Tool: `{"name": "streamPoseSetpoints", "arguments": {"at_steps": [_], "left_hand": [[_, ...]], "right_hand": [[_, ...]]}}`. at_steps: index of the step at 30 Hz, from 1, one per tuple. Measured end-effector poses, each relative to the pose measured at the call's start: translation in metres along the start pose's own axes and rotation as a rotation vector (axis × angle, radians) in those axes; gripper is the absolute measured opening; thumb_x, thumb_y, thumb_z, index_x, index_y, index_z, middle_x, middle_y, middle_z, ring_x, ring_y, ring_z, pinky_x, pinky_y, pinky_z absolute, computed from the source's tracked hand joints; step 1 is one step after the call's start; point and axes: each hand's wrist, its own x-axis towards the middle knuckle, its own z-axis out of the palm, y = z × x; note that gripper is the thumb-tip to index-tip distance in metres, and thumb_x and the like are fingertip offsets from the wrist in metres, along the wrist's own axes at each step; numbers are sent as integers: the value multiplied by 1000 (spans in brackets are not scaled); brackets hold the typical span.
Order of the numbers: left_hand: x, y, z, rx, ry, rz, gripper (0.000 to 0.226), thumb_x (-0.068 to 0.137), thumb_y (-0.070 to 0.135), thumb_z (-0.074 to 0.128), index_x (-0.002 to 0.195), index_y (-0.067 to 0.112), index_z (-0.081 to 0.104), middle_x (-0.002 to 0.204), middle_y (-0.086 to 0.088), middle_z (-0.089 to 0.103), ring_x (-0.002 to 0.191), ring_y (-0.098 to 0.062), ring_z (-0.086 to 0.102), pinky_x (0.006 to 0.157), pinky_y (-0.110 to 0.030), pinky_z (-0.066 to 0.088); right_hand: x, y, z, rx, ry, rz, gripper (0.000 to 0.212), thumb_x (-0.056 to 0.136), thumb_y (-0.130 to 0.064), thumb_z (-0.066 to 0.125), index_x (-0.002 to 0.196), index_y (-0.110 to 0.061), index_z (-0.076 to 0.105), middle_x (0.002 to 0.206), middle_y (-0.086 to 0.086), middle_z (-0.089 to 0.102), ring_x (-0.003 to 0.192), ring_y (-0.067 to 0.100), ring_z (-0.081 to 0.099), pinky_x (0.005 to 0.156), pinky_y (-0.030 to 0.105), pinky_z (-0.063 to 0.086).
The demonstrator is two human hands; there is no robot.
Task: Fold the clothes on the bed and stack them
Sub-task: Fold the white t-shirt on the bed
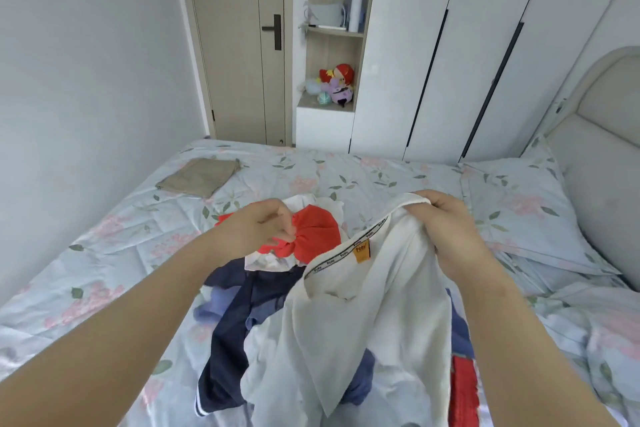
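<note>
Bed (104,253), floral sheet, seen from the near edge.

- Right hand (453,232): raised over the middle of the bed, fingers curled tight round a bunch of the white shirt (381,305) near its collar. The shirt hung from that grip, inside of the neck facing up, with an orange label (362,251) showing under a printed neck tape. Its lower part draped down onto the pile toward the near edge.
- Left hand (263,225): held level with the right hand, over the pile, fingers curled with tips against a red garment (315,232). Could not tell whether they pinched that cloth or only hung in front of it.
- Unfolded pile, middle of the bed running to the near edge: the red garment on top of something white at the far side, a navy garment (239,340) with white stripes at its hem, a lighter blue piece (211,305) beside it, and a red ribbed piece (464,388) showing past the shirt's right side.
- Folded khaki garment (199,175): flat and alone near the bed's far left corner, well apart from the pile.
- Pillow (512,208) lay along the right edge, against a padded headboard (606,149).
- Beyond the far edge: a closed door (239,45), a white wardrobe (450,45), and plush toys (337,83) in an open shelf niche between them.
</note>
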Motion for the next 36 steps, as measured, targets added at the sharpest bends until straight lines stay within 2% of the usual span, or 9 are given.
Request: {"name": "streamPoseSetpoints", "arguments": {"at_steps": [6, 10, 15, 19, 21, 25, 27, 31, 36], "left_hand": [[12, 28, 61, 163, -131, 130, 38, 84, 30, 67, 118, 25, 50, 109, 3, 64, 91, -13, 64, 78, -25, 50], [15, 25, 60, 503, 150, 248, 13, 94, 18, 52, 99, 8, 58, 85, -2, 62, 79, -21, 56, 68, -27, 40], [10, 16, 27, 612, 132, 209, 7, 91, 15, 58, 91, 7, 59, 76, 1, 52, 75, -20, 50, 66, -28, 41], [7, 36, -2, 291, 250, 161, 28, 91, 16, 60, 65, 16, 49, 51, 11, 44, 49, -2, 41, 50, -16, 35], [7, 43, -16, 64, 226, 83, 28, 94, 16, 56, 67, 12, 48, 54, 10, 41, 48, -3, 37, 46, -13, 31], [-5, 27, -33, 337, -62, -208, 32, 92, 33, 59, 67, 17, 49, 64, 4, 42, 60, -14, 40, 53, -22, 32], [-14, 23, -43, 373, -55, -202, 29, 87, 38, 63, 68, 18, 54, 67, 5, 46, 64, -13, 44, 59, -26, 32], [-18, 34, -58, -405, 227, -40, 19, 75, 37, 60, 78, 19, 64, 74, -1, 60, 62, -13, 58, 61, -24, 47], [-11, 19, -66, 456, 21, -111, 19, 66, 45, 80, 74, 32, 67, 75, 7, 55, 72, -10, 49, 67, -24, 35]], "right_hand": [[-1, -29, 24, -37, -59, -72, 22, 85, -1, 56, 68, -11, 65, 70, 9, 58, 65, 17, 53, 59, 24, 42], [-2, -33, 12, -47, -25, -130, 24, 85, 2, 56, 70, -14, 68, 72, 1, 64, 69, 13, 57, 64, 23, 46], [-8, -61, -13, 114, 69, -203, 29, 84, 5, 55, 71, -18, 67, 63, -7, 67, 69, 13, 60, 67, 25, 48], [7, -75, -33, 183, 217, -288, 21, 87, -1, 55, 78, -16, 67, 72, -4, 63, 73, 12, 57, 66, 22, 45], [17, -56, -34, -121, 212, -181, 17, 92, -13, 54, 80, -8, 66, 73, 1, 60, 75, 16, 55, 62, 26, 41], [15, -3, -39, -637, -280, 227, 28, 92, -29, 59, 94, -2, 67, 87, 13, 65, 73, 21, 58, 60, 27, 40], [10, -1, -46, -576, -405, 231, 28, 81, -32, 71, 97, -8, 68, 95, 11, 70, 80, 23, 64, 70, 30, 46], [15, -12, -56, 22, -461, 127, 60, 36, -39, 94, 88, -17, 74, 93, 11, 73, 77, 21, 70, 68, 32, 58], [12, 0, -47, -538, -277, 104, 31, 78, -23, 77, 75, 3, 59, 70, 9, 51, 61, 18, 47, 51, 22, 34]]}}
